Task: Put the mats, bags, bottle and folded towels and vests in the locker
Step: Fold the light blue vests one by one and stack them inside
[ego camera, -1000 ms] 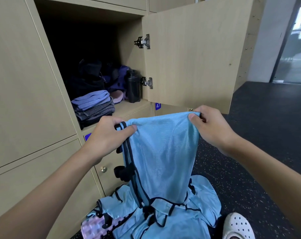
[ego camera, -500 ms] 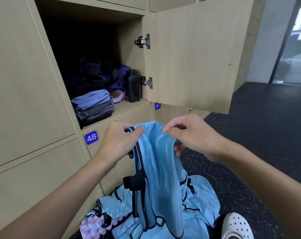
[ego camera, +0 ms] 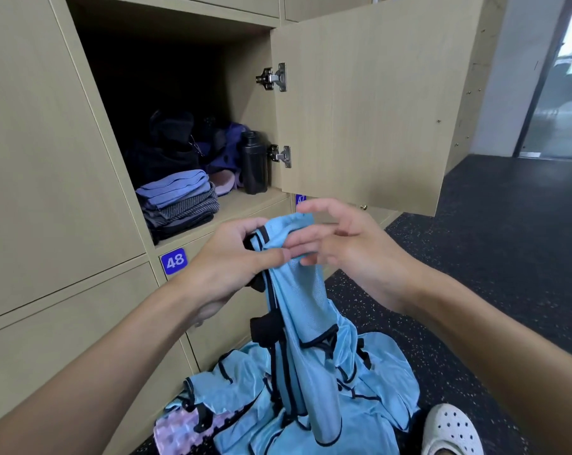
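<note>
In locker (ego camera: 245, 206): bags (ego camera: 166, 149), bottle (ego camera: 254, 162), towels (ego camera: 179, 198). Left hand (ego camera: 232, 261) pinches a vest (ego camera: 297, 290), right hand (ego camera: 350, 254) slack against it. Pile of vests (ego camera: 360, 389), mat (ego camera: 182, 431) on floor (ego camera: 475, 257).

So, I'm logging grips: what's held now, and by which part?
The left hand grips the blue vest by its black-trimmed top edge; the right hand only touches it there.

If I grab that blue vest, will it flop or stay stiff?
Probably floppy: the blue vest hangs limp from the left hand. Likely light too, since a pinch holds it up. Its shiny cloth may feel slippery.
</note>
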Tool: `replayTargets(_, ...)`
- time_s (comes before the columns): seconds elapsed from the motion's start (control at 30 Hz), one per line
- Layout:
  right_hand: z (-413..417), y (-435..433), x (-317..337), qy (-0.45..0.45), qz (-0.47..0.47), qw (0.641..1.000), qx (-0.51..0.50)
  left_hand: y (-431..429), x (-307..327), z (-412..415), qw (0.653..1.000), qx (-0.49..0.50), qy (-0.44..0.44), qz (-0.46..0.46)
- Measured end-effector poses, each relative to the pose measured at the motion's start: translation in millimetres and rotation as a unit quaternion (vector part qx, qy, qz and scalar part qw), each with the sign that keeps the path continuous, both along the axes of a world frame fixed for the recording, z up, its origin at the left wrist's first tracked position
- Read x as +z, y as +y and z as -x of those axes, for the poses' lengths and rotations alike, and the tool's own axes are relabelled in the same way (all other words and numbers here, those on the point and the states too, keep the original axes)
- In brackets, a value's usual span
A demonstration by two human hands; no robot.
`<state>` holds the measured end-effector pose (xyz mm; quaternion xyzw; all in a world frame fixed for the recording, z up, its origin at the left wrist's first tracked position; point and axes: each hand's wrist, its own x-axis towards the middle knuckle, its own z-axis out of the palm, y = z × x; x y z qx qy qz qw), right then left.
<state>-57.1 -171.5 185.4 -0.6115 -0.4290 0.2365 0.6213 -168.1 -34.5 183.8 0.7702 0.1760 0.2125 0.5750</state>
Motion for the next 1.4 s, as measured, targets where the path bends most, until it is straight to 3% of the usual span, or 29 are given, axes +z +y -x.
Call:
replayTargets(0.1, -4.7, -1.2, -5.4, -0.011, -0.032, 0.996, -0.081, 3.1, 8.1, 2.5, 0.997, 0.002, -0.036, 0.061)
replayTargets(0.27, -1.9, 0.6, -24.2, 0.074, 0.09, 0.989, 0.085, 10.4, 21.2, 7.5, 0.981, -0.023, -0.107, 0.16)
replayTargets(0.37, 2.7, 8.1, -27.9, 0.091, 0.048, 0.993, 0.053, 9.5, 22.0, 5.5, 0.966, 0.034, -0.12, 0.226)
replayTargets(0.53, 2.6, 12.2, -15.2, 0.139, -0.066, 0.985, -0.072, -1.8, 4.9, 6.7, 0.962, 0.01, 0.029, 0.271)
replayTargets(0.63, -2.8, 8.9, -9.8, 0.105, -0.072, 0.984, -0.128, -8.9, -2.0, 4.3, 0.976, 0.003, 0.011, 0.218)
replayTargets(0.73, -5.9, 7.2, -11.6, 0.097, -0.046, 0.988, -0.108, -16.2, -1.4, 3.5, 0.985, 0.026, -0.028, 0.169)
replayTargets(0.97, -4.5, 6.8, -22.9, 0.036, 0.003, 0.999, 0.01, -4.0, 9.5, 0.8, 0.954, 0.143, -0.145, 0.218)
replayTargets(1.07, -4.1, 9.2, -20.8, 0.005, -0.006, 0.999, -0.037, 1.4, 9.9, 2.4, 0.964, 0.145, -0.104, 0.196)
replayTargets(1.17, -5.8, 6.4, -13.2, 0.018, -0.023, 0.998, -0.054, 2.3, 10.9, 6.8, 0.99, 0.054, -0.022, 0.131)
replayTargets(1.33, -7.8, 1.7, -7.1, 0.052, -0.039, 0.997, -0.047, 6.3, 4.1, 10.5, 0.992, 0.003, 0.07, -0.109)
replayTargets(1.4, -8.6, 1.1, -6.5, 0.052, -0.039, 0.997, -0.043, 6.9, 0.5, 9.7, 0.993, -0.023, 0.064, -0.094)
